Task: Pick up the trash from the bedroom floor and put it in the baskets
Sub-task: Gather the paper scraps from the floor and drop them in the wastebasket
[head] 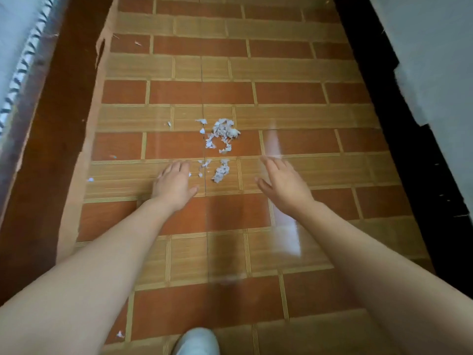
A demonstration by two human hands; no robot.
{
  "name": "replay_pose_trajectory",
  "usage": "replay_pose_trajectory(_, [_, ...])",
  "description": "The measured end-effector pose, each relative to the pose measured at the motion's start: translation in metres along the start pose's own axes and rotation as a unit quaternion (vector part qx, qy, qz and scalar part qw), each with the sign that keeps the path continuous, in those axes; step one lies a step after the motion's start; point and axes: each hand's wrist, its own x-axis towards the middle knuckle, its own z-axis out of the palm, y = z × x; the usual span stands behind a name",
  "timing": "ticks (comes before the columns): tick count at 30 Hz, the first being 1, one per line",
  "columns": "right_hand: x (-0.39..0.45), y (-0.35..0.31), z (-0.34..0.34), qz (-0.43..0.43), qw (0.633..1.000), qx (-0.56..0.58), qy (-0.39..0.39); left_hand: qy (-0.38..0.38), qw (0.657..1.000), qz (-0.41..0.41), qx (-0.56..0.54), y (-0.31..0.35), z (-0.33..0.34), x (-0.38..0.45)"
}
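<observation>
A heap of torn white paper scraps lies on the brick-patterned floor mat, with a smaller streak of scraps just nearer to me. My left hand reaches out palm down, left of the smaller streak, fingers relaxed and holding nothing. My right hand is stretched out to the right of the scraps, fingers straight, also holding nothing. Both hands flank the scraps. No basket is in view.
Stray scraps lie at the mat's left edge, near the far left and by my left forearm. A dark wooden bed frame runs along the left. A pale wall with dark skirting bounds the right. My shoe shows at the bottom.
</observation>
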Motion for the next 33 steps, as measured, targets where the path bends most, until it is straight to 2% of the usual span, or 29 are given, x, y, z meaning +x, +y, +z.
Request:
replay_pose_trajectory(6, [0.034, 0.004, 0.035, 0.004, 1.0, 0.015, -0.026, -0.062, 0.997, -0.014, 0.033, -0.024, 0.026, 0.041])
replay_pose_trajectory(14, [0.073, 0.001, 0.07, 0.016, 0.997, 0.047, -0.066, -0.12, 0.99, -0.025, 0.072, -0.024, 0.035, 0.082])
replay_pose_trajectory(19, [0.096, -0.002, 0.086, 0.029, 0.994, 0.079, -0.074, -0.123, 0.983, -0.016, 0.135, -0.024, 0.038, 0.086])
replay_pose_trajectory(28, [0.121, -0.021, 0.118, 0.012, 0.995, 0.098, -0.025, -0.118, 0.983, -0.016, 0.143, -0.02, 0.038, 0.09])
replay_pose_trajectory(33, [0.127, -0.025, 0.126, 0.028, 0.986, 0.16, 0.024, -0.113, 0.982, -0.013, 0.149, -0.018, 0.035, 0.091])
